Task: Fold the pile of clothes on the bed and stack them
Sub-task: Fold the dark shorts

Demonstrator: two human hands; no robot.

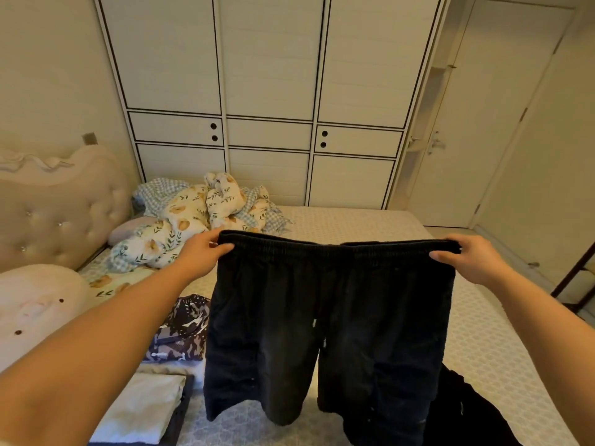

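A pair of black shorts (328, 317) hangs spread out in the air above the bed (483, 342). My left hand (203, 252) pinches the left end of its elastic waistband, and my right hand (473, 259) pinches the right end. Both legs of the shorts dangle down toward the mattress. Beside my left arm lie folded clothes: a dark patterned garment (183, 329) and a cream folded piece (145, 410) on something dark. Another black garment (457, 410) lies crumpled on the bed at lower right, partly hidden behind the shorts.
A crumpled floral and checked quilt (206, 214) lies at the head of the bed near a tufted headboard (54, 214). A white pillow (35, 304) sits at left. A white wardrobe (270, 91) stands behind the bed, a door (483, 123) at right.
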